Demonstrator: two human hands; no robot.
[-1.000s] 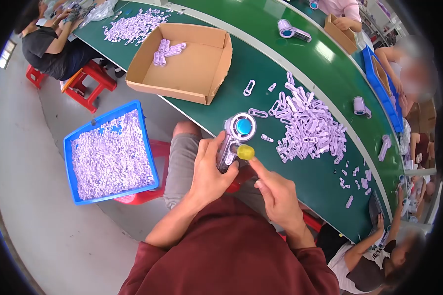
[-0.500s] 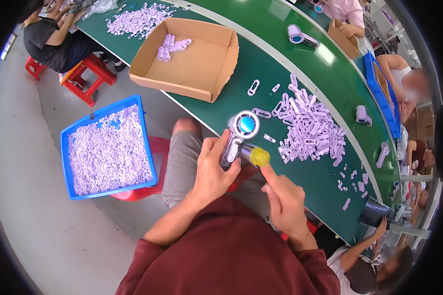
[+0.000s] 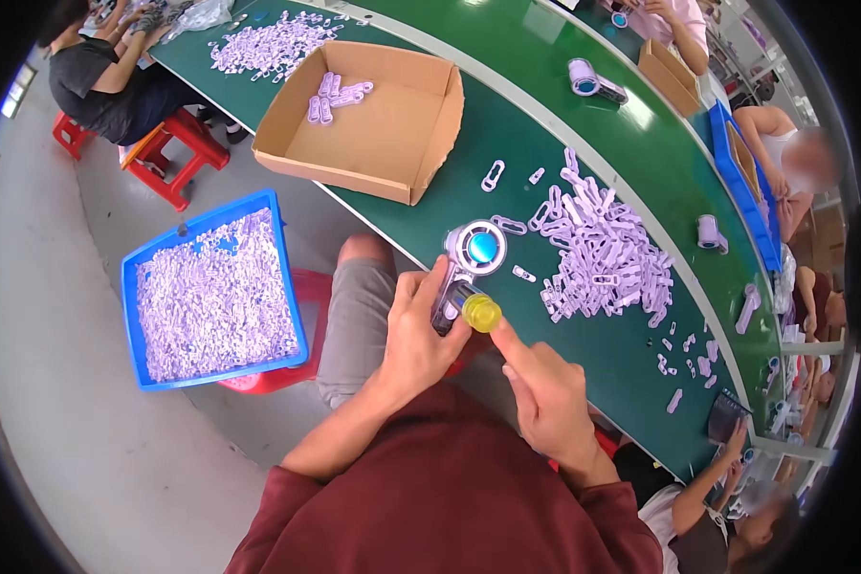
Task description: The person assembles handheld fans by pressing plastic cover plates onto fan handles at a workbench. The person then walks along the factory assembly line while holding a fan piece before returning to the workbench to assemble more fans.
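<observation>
In the head view my left hand point(image 3: 413, 330) grips a handheld fan point(image 3: 478, 247) by its handle. The fan's round silver-and-white head with a blue centre points up. My right hand point(image 3: 552, 394) holds a small hammer with a yellow end point(image 3: 481, 313), index finger stretched along toward its head. The hammer head lies over the fan's handle and hides part of it; I cannot tell whether they touch. Right of the fan lies a heap of pale purple oval plastic pieces point(image 3: 607, 249), with a loose small piece point(image 3: 523, 274) nearer the fan.
A cardboard box point(image 3: 354, 172) with a few purple pieces stands on the green table point(image 3: 584, 359). At my left, a blue tray point(image 3: 215, 373) full of small parts rests on a red stool point(image 3: 311, 316). Beyond the metal rail, fans point(image 3: 593, 81) lie on a green belt. Co-workers sit around.
The hammer head has shifted left and slightly down, over the fan's handle. Fans on the belt have moved right and down. A co-worker's dark item at lower right has changed position.
</observation>
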